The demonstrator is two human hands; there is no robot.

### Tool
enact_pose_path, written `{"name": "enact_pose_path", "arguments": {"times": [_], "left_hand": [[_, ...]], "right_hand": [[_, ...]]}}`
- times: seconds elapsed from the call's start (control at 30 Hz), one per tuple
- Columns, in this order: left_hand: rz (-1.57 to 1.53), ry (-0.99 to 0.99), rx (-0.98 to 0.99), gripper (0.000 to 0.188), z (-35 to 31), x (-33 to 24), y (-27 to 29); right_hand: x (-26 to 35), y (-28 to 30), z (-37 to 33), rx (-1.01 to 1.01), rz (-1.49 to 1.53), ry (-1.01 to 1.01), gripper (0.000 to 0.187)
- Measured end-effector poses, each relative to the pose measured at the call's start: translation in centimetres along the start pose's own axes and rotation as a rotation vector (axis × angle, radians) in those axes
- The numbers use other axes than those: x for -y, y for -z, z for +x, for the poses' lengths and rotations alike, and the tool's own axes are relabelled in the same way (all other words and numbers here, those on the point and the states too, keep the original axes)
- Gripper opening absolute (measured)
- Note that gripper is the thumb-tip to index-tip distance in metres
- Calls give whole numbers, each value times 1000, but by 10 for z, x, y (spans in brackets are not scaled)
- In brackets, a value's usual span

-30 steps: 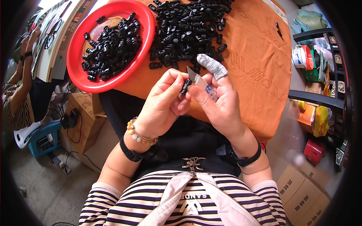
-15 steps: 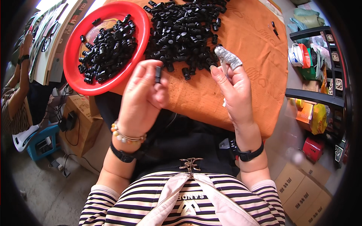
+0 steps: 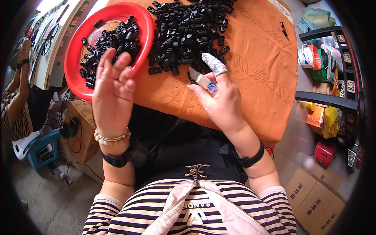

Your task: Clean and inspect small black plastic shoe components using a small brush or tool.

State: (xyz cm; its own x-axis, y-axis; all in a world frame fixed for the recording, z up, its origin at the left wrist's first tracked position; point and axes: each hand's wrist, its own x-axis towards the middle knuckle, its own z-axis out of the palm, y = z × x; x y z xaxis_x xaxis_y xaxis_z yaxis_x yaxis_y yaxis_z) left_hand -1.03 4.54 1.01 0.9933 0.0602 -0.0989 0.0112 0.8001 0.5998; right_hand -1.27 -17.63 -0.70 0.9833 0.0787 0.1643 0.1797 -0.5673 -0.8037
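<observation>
My left hand is raised over the near right rim of a red plastic basin, palm turned inward, its fingers apart with nothing in them. Small black cord locks lie inside the basin. A bigger heap of the same black cord locks spreads over the table beside it. My right hand pinches a small blade with a white-wrapped handle bearing blue print; its tip points up and left toward the heap's near edge. A grey knitted cover sheathes the right index finger.
An orange cloth covers the table. At the far right lie two small dark pieces. A dark shelf rack with bags stands to the right, above a cardboard box. Left are a carton, a blue stool and another person's arm.
My left hand has moved left to the basin and opened; the black cord lock it held is no longer in it. My right hand has shifted left, bringing the blade into clear view.
</observation>
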Motion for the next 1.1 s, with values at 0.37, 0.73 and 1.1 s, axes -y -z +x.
{"name": "enact_pose_path", "arguments": {"times": [0.37, 0.73, 1.1], "left_hand": [[299, 319, 39, 21, -16, 40, -17], [348, 345, 14, 19, -15, 46, -23], [475, 365, 31, 20, -19, 46, -24]], "right_hand": [[-3, -5, 5, -20, -188, 0, 39], [-3, -6, 9, -85, -161, 56, 51], [2, -3, 4, 15, 432, -42, 49]]}}
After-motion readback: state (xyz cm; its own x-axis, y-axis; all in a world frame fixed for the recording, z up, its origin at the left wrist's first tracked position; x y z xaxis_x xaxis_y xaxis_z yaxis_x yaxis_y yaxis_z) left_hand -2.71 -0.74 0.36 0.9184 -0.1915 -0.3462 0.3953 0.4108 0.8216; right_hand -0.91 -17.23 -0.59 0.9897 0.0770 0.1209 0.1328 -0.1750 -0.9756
